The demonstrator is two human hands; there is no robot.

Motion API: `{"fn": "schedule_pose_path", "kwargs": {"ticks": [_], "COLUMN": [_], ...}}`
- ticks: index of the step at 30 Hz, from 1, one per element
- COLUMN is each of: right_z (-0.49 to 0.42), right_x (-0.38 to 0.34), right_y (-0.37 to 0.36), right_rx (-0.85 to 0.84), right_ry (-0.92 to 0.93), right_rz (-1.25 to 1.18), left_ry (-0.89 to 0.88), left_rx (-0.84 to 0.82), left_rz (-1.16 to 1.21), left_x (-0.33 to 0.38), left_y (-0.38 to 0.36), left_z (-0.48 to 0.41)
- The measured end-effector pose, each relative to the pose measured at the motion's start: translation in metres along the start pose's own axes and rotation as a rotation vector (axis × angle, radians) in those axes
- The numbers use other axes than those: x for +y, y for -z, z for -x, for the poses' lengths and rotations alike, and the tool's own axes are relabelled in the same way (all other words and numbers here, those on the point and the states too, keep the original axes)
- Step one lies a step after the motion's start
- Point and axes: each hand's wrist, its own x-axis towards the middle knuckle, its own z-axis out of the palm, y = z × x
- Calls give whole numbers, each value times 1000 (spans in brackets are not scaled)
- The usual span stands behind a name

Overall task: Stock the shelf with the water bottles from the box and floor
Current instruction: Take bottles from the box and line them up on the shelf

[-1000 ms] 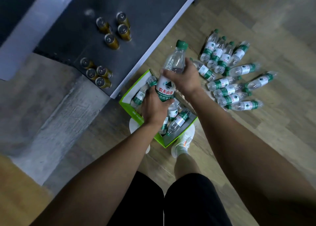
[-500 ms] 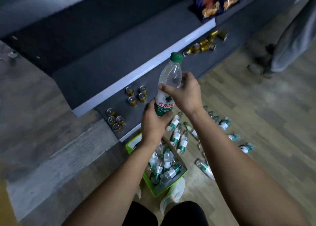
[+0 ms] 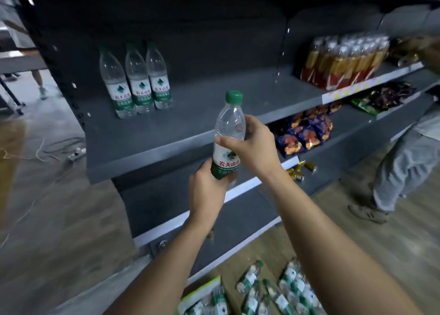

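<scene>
The person holds one water bottle (image 3: 229,133) upright at the centre of the view, in front of the edge of a dark grey shelf (image 3: 202,107). The left hand (image 3: 207,190) grips its base around the green label, and the right hand (image 3: 257,147) wraps its clear middle, thumb across the front. The green cap points to 12 o'clock.

At 10 o'clock three matching bottles (image 3: 138,83) stand upright in a tight row on the same shelf board, near its left end. At 2 o'clock packs of amber drinks (image 3: 345,59) fill the neighbouring bay, with snack bags (image 3: 307,133) one level lower.

At 5 o'clock more water bottles (image 3: 285,288) lie on the wood-plank floor (image 3: 357,233), beside a green-edged box (image 3: 200,291) with bottles in it. Loose cables (image 3: 47,150) trail over the floor at 9 o'clock. Another person's legs (image 3: 404,167) stand at 3 o'clock.
</scene>
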Motion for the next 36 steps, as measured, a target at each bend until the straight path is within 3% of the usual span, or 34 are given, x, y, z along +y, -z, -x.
{"fn": "schedule_pose_path", "kwargs": {"ticks": [6,15,25,36], "right_z": [-47,-99,-159,-197], "right_x": [-48,-68,-51,-21], "right_y": [-38,-108,-145,-135], "right_rx": [-27,-103,-106,-143], "right_ry": [69,123,58,100], "right_rz": [4,4,58,63], "left_ry": [-27,-17,28,87], "left_rx": [90,179,103,156], "left_rz": [46,-11,-46,-27], "left_x": [17,-11,-40,-40], "left_y": [41,79,67,33], "left_z": [-60,-139,-209,-240]}}
